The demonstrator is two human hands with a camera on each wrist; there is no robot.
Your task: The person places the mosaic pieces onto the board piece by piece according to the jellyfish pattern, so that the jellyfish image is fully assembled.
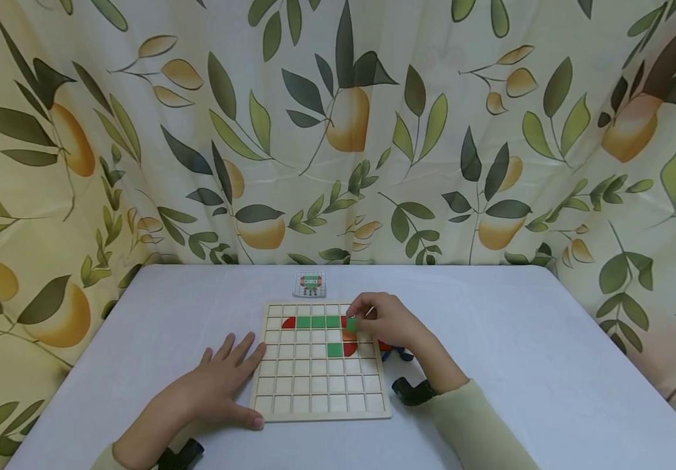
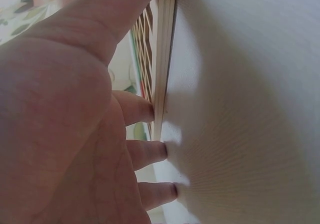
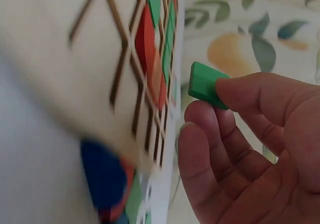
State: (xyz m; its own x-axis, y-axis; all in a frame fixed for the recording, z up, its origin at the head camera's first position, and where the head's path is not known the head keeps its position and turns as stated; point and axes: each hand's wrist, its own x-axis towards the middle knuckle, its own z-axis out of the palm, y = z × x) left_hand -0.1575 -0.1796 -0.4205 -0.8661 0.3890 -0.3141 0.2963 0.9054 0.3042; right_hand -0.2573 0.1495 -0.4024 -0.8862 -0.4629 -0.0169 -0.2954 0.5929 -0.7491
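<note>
A wooden grid board (image 1: 317,386) lies flat on the table, with several green square tiles (image 1: 318,322) and red rounded tiles (image 1: 289,322) set in its far rows. Over the board's far right part, my right hand (image 1: 389,320) pinches a green square tile (image 3: 207,84) between thumb and fingers. An orange tile (image 1: 349,335) sits just below that hand. With fingers spread, my left hand (image 1: 217,385) rests at the board's left edge, thumb at the near corner. From the left wrist view, its fingertips (image 2: 146,112) touch the board's side and the tabletop.
A small pattern card (image 1: 310,284) lies beyond the board. Loose blue and red pieces (image 1: 395,351) are beside the board's right edge, partly hidden by my right arm. A leaf-patterned curtain (image 1: 338,163) hangs behind the white-covered table (image 1: 490,313).
</note>
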